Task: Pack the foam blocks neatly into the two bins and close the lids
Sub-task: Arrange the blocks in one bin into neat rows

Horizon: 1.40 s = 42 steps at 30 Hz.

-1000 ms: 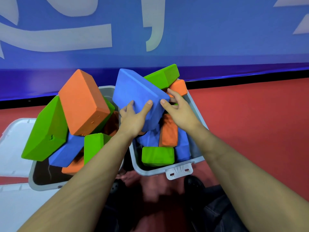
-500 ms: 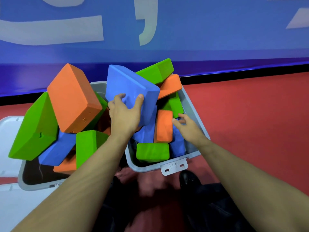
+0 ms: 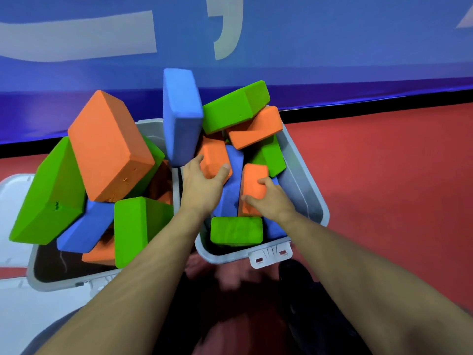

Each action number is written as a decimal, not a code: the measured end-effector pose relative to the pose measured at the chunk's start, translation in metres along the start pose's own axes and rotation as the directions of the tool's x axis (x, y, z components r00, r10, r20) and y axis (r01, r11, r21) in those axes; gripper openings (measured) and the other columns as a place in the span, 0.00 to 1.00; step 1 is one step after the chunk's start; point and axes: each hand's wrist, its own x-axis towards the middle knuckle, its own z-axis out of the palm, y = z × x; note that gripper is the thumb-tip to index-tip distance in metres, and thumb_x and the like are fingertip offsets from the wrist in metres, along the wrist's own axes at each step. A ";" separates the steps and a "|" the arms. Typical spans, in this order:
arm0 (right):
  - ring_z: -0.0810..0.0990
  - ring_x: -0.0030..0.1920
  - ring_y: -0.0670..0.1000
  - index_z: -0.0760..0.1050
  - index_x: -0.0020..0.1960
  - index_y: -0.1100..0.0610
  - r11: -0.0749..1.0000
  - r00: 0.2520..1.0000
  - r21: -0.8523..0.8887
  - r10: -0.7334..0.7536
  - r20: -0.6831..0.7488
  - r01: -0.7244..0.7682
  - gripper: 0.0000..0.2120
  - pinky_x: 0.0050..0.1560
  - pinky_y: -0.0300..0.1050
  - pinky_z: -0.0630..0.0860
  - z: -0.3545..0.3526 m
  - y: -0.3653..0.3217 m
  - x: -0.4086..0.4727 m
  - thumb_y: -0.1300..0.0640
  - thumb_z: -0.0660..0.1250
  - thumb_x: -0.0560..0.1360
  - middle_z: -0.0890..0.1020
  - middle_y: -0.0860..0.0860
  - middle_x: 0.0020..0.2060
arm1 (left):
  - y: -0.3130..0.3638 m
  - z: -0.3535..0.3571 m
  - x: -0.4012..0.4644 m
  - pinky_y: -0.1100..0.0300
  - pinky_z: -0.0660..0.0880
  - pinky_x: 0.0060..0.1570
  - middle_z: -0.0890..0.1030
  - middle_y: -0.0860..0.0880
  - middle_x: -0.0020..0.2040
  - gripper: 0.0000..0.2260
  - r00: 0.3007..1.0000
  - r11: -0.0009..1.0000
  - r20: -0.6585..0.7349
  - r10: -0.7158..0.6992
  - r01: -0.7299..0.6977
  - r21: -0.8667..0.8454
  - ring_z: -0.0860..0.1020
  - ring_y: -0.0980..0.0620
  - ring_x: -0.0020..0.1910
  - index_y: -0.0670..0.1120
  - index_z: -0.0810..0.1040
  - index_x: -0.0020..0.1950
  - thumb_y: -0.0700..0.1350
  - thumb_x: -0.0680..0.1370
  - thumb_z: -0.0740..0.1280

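Note:
Two grey bins stand side by side, each piled with orange, green and blue foam blocks. The left bin (image 3: 76, 279) overflows with a big orange block (image 3: 107, 144) on top. In the right bin (image 3: 304, 172) a blue block (image 3: 181, 116) stands on end by the left wall. Just below it, my left hand (image 3: 202, 185) holds an orange block (image 3: 213, 156) between thumb and index finger; the other fingers are hidden. My right hand (image 3: 270, 198) grips a second, upright orange block (image 3: 252, 179), fingers curled over its right edge.
A green block (image 3: 236, 230) lies at the right bin's near end, above the latch (image 3: 271, 254). A white lid (image 3: 12, 201) lies left of the left bin. Red floor (image 3: 384, 188) stretches to the right; a blue banner wall (image 3: 332, 60) rises behind.
The blue block has tipped from tilted to upright. My left hand has slid down off it onto an orange block. My right hand has closed round the upright orange block.

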 end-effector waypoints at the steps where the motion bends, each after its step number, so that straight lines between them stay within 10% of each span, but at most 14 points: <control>1: 0.79 0.59 0.59 0.62 0.71 0.41 1.000 1.000 -0.006 0.008 -0.021 -0.009 0.39 0.57 0.52 0.75 0.003 -0.001 0.000 0.30 0.72 0.66 0.75 0.55 0.63 | 0.000 0.000 0.002 0.46 0.71 0.70 0.72 0.44 0.72 0.42 1.000 1.000 0.005 0.001 -0.001 0.003 0.75 0.47 0.69 0.43 0.67 0.77 0.64 0.69 0.71; 6: 0.80 0.57 0.60 0.58 0.67 0.40 0.998 0.994 0.019 0.060 -0.087 -0.059 0.41 0.51 0.52 0.75 0.018 -0.004 0.001 0.29 0.75 0.63 0.76 0.52 0.60 | 0.002 -0.006 0.012 0.53 0.63 0.75 0.64 0.42 0.76 0.36 0.997 0.999 -0.076 -0.017 0.020 0.039 0.67 0.45 0.74 0.43 0.64 0.79 0.57 0.77 0.72; 13: 0.80 0.53 0.60 0.55 0.66 0.41 0.997 0.991 0.058 0.049 -0.122 -0.042 0.39 0.50 0.55 0.77 0.030 0.001 0.008 0.35 0.76 0.67 0.78 0.54 0.57 | 0.052 -0.032 0.050 0.59 0.62 0.70 0.72 0.45 0.71 0.27 0.800 0.888 -0.390 0.456 -0.379 0.262 0.68 0.47 0.71 0.44 0.71 0.72 0.56 0.78 0.68; 19: 0.79 0.53 0.60 0.56 0.65 0.42 0.992 0.989 0.120 0.057 -0.138 -0.040 0.36 0.45 0.50 0.71 0.032 0.002 0.012 0.40 0.76 0.69 0.77 0.55 0.57 | 0.051 -0.021 0.104 0.45 0.56 0.77 0.44 0.43 0.84 0.36 0.935 0.838 -0.107 0.339 -0.249 0.486 0.52 0.36 0.81 0.52 0.60 0.82 0.62 0.78 0.68; 27: 0.80 0.50 0.60 0.57 0.64 0.41 0.992 0.987 0.122 0.057 -0.153 -0.038 0.33 0.44 0.50 0.73 0.021 0.006 0.012 0.40 0.74 0.69 0.81 0.53 0.51 | 0.036 -0.037 0.112 0.47 0.58 0.77 0.42 0.43 0.83 0.35 0.927 0.785 0.041 0.372 -0.338 0.519 0.57 0.36 0.79 0.53 0.60 0.82 0.58 0.78 0.71; 36: 0.79 0.48 0.58 0.58 0.65 0.41 0.995 0.987 0.100 0.011 -0.162 0.006 0.32 0.45 0.50 0.74 -0.032 -0.011 -0.028 0.39 0.74 0.70 0.79 0.52 0.50 | 0.049 -0.029 0.025 0.56 0.58 0.72 0.63 0.41 0.75 0.29 0.874 0.877 -0.205 0.439 -0.368 0.309 0.63 0.42 0.74 0.45 0.67 0.76 0.54 0.79 0.70; 42: 0.79 0.54 0.59 0.60 0.66 0.46 0.985 0.971 0.159 -0.034 -0.236 0.073 0.34 0.53 0.51 0.75 -0.075 -0.018 -0.061 0.42 0.77 0.69 0.78 0.54 0.56 | -0.004 0.009 -0.024 0.51 0.71 0.67 0.73 0.47 0.67 0.25 0.979 0.981 0.166 0.117 -0.141 0.135 0.75 0.48 0.65 0.45 0.73 0.70 0.53 0.77 0.73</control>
